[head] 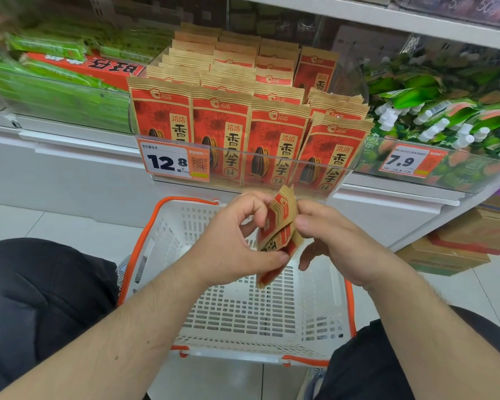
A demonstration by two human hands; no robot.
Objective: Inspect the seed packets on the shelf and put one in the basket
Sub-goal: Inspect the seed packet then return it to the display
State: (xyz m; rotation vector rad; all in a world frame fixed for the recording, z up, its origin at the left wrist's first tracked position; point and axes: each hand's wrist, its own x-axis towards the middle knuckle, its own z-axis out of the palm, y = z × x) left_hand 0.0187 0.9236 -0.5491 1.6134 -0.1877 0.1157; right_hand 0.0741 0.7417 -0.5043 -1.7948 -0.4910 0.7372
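Head view, and both hands are on one red-and-tan paper seed packet (pixel 277 235), held edge-on and tilted above the white perforated plastic basket with orange rim (pixel 260 313) that sits on the tiled floor between the person's knees. The left hand (pixel 234 241) has its fingers curled, thumb pinching the packet's lower part, while the right hand (pixel 329 238) pinches its upper edge with curled fingers. Behind, rows of matching red seed packets (pixel 243 125) stand upright in a clear plastic shelf bin (pixel 355 160), fronted by a 12.8 price tag (pixel 175 161).
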